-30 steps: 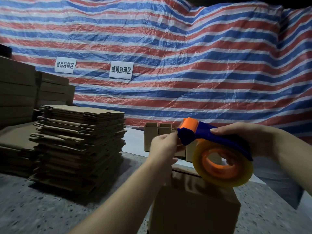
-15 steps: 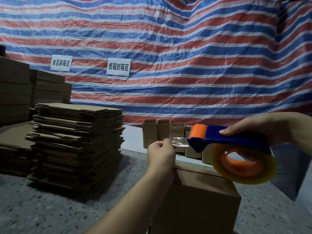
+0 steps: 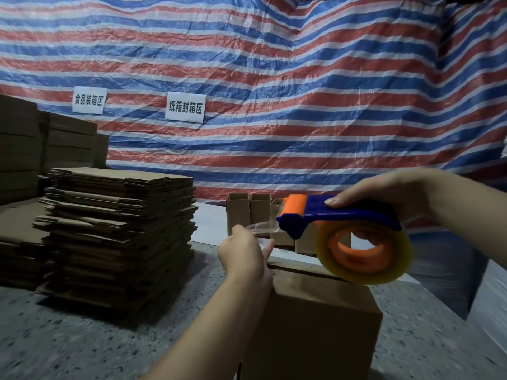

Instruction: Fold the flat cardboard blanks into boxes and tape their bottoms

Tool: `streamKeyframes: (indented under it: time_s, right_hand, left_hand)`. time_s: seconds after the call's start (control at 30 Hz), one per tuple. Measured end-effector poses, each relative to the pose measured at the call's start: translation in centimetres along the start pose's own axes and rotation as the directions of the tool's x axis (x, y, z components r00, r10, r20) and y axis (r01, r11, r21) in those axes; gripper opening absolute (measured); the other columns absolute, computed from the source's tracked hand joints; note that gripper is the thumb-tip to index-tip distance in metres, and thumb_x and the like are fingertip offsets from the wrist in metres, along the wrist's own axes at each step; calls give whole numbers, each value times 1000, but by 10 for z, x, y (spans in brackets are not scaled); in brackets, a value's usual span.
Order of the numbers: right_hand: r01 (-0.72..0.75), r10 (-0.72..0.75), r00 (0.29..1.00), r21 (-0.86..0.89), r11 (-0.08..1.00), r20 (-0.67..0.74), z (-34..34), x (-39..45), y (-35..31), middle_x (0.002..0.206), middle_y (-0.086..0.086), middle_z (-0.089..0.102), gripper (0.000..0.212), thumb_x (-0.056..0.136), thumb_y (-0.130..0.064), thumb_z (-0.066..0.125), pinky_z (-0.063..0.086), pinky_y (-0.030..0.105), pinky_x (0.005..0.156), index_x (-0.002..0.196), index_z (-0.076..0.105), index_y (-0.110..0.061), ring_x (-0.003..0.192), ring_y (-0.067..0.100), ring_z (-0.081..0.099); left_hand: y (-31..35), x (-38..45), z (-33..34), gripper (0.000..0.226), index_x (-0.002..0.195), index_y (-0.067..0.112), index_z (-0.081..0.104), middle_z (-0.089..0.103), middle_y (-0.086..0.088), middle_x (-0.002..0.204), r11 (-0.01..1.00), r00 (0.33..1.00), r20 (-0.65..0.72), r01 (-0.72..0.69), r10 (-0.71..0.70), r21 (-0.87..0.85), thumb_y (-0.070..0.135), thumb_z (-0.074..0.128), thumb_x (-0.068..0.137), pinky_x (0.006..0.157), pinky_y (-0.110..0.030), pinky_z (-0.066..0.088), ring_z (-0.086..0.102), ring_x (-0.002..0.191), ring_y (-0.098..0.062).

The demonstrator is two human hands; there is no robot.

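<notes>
Gripping blue-and-orange tape dispenser from above: right hand, fingers curled over the handle, roll of clear tape hanging below, just over the far top edge of the folded cardboard box. Pinching the free tape end: left hand, fingertips together on the strip, held near the box's far left corner, strip stretched from dispenser mouth to fingers. Standing on speckled floor, flaps closed on top: box. Stacked to the left: flat cardboard blanks. Lined up behind: small open cartons. Hanging at back: striped tarpaulin bearing two white signs.
</notes>
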State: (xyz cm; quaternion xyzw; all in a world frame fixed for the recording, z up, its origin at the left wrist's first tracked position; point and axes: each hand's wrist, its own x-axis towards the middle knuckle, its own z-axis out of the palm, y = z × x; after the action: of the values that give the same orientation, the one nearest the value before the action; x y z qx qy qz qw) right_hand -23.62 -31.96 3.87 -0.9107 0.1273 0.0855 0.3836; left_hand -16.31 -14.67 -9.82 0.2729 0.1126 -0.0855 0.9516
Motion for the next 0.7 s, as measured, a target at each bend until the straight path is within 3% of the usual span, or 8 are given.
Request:
streamKeyframes:
  time_s: [0.07, 0.17, 0.23, 0.37, 0.47, 0.6, 0.7]
  right_hand:
    - [-75, 74, 996, 15, 997, 53, 6, 0, 1, 95, 14, 76, 68, 67, -41, 89, 58, 31, 59, 121, 63, -8, 71, 21, 72]
    - [-80, 79, 996, 24, 997, 28, 5, 4, 6, 93, 13, 76, 65, 72, -42, 82, 57, 30, 58, 124, 60, -11, 70, 21, 73]
    - [-68, 68, 998, 35, 997, 13, 5, 5, 7, 94, 13, 77, 71, 66, -41, 89, 57, 30, 57, 124, 59, -12, 70, 21, 74]
    - [-63, 65, 997, -35, 997, 50, 6, 10, 2, 103, 13, 76, 81, 56, -50, 88, 59, 33, 64, 124, 61, -14, 77, 21, 74]
    - [-60, 65, 996, -81, 995, 58, 7, 11, -3, 105, 13, 76, 76, 62, -52, 88, 59, 32, 67, 122, 62, -12, 81, 22, 74]
    - [-69, 79, 996, -197, 978, 41, 9, 11, -12, 95, 9, 78, 79, 58, -55, 91, 57, 29, 64, 119, 64, -12, 76, 18, 74]
    - [-58, 64, 998, -215, 975, 21, 13, 13, -14, 90, 7, 77, 74, 61, -58, 81, 56, 26, 61, 117, 65, -12, 71, 15, 72]
  left_hand:
    - [1, 6, -1, 24, 115, -2, 54, 36, -6, 67, 999, 1000, 0, -24, 24, 24, 7, 38, 99, 83, -46, 59, 35, 53, -13]
    - [3, 7, -4, 24, 117, 0, 55, 42, -9, 79, 995, 998, 14, -57, 56, 88, 8, 40, 100, 85, -47, 59, 41, 54, -12]
    - [7, 10, -8, 24, 118, 0, 55, 44, -7, 84, 990, 997, 47, -71, 66, 121, 9, 42, 100, 84, -45, 60, 52, 62, -11]
    - [20, 21, -25, 21, 99, -5, 63, 51, -8, 81, 909, 973, 125, -228, 196, 348, 13, 51, 98, 61, -30, 60, 54, 74, -17]
    - [25, 23, -44, 26, 86, 2, 66, 64, -7, 88, 819, 941, 211, -335, 265, 466, 26, 66, 94, 62, -31, 59, 62, 80, -15]
    - [24, 21, -57, 21, 86, 5, 67, 68, -7, 91, 808, 951, 225, -299, 211, 508, 26, 71, 90, 63, -31, 56, 64, 86, -15]
    - [25, 21, -58, 19, 86, 7, 66, 67, -7, 92, 810, 957, 213, -283, 199, 514, 25, 70, 91, 59, -28, 53, 62, 86, -16]
